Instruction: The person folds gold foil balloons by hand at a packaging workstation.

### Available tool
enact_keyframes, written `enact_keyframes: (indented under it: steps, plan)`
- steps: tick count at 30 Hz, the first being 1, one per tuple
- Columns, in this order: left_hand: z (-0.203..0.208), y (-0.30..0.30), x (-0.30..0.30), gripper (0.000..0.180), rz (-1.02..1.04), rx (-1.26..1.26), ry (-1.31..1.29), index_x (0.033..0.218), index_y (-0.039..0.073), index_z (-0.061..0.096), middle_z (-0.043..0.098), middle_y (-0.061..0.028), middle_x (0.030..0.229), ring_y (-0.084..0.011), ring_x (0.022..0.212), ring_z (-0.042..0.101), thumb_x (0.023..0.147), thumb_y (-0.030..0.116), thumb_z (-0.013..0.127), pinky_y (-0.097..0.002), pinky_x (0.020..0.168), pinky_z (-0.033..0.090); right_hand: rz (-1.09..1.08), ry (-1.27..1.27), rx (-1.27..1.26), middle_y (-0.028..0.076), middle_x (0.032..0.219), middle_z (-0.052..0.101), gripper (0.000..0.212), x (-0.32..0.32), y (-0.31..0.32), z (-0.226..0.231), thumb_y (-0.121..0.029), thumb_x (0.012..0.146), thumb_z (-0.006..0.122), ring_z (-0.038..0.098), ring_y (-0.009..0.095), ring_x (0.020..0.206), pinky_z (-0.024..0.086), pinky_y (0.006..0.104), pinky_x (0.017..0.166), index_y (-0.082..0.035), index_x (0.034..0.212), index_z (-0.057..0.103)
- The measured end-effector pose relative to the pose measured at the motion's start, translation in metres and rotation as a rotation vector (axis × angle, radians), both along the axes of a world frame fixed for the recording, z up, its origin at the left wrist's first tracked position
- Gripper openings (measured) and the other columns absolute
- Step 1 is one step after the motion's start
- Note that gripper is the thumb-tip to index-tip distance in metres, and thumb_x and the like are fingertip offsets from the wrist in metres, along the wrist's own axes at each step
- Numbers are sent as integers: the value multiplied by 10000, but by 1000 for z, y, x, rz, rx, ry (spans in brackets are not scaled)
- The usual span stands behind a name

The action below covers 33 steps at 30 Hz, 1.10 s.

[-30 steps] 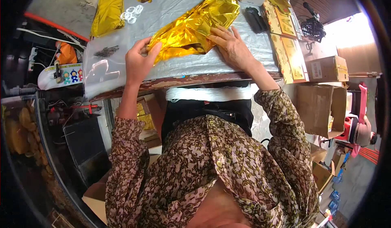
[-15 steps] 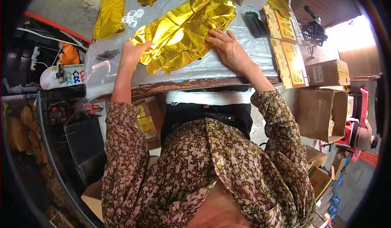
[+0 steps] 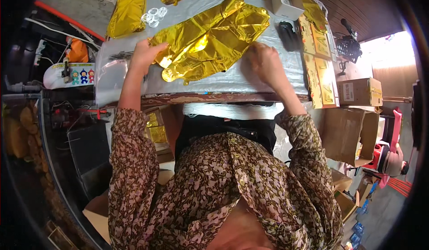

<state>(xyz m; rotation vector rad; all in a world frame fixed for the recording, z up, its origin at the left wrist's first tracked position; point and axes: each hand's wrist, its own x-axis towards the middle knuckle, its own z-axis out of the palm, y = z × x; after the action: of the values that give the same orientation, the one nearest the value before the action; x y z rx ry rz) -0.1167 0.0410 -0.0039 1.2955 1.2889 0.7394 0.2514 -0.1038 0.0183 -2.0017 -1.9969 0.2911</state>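
Note:
A flat, creased gold foil balloon [image 3: 210,40] lies slantwise across the table in front of me. My left hand [image 3: 147,55] grips its left end, thumb on top of the foil and the other fingers mostly hidden. Close to the balloon's right edge is my right hand [image 3: 264,62], apart from the foil and smeared by motion, its fingers curled in. Whether it holds anything is not clear. Beyond the balloon's left end sits a small pile of white rings [image 3: 154,16].
More gold foil [image 3: 127,11] lies at the far left and back. On the right are an open white box [image 3: 287,2], a black object [image 3: 288,35] and printed yellow packages [image 3: 317,58]. A clear plastic sheet [image 3: 114,78] covers the left corner. Cardboard boxes [image 3: 342,134] stand beyond the right edge.
My right hand has lifted off the foil and shifted right and slightly nearer. The left hand keeps its hold at the balloon's left end. The whole view has shifted a little.

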Motion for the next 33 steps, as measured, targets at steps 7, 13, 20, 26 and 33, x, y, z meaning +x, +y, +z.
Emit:
enact_keyframes:
  steps: [7,13,20,26,33]
  plan:
    - [19,-63,19,400,25,-132,-253,1254,-26,683,748,-60,1115,-152,929,726,921,159,804,-304,793,589,-31,93,243,230,1491,549,511,-2,24,-47,-124,1004,558,431,447,1467,236,688,1211,-22,1494,457]
    - [43,-113,44,404,-160,-328,-321,1267,-31,661,740,-70,1101,-180,891,753,971,220,775,-296,751,620,29,159,265,219,1395,638,430,33,75,-45,-105,1032,537,568,421,1352,410,533,1103,-41,1457,539]
    - [65,-70,3,303,-386,34,274,1228,-9,721,777,-100,995,-141,915,744,1033,221,688,-296,763,588,-11,499,171,267,1402,628,437,41,36,-20,-140,1038,578,600,402,1331,501,382,1056,7,1449,550]
    - [24,33,83,227,-362,981,404,1181,22,738,747,-132,1182,-317,1074,709,992,120,659,-378,925,556,75,201,197,185,1603,470,591,21,31,-29,-207,1057,570,364,410,1531,209,608,1256,-69,1600,382]
    - [-11,94,135,231,-466,1060,441,1151,42,753,739,-118,1216,-344,1139,667,970,168,689,-416,992,531,62,-51,184,159,1629,444,565,-37,0,-24,-331,1068,552,336,331,1559,191,556,1283,-44,1547,463]
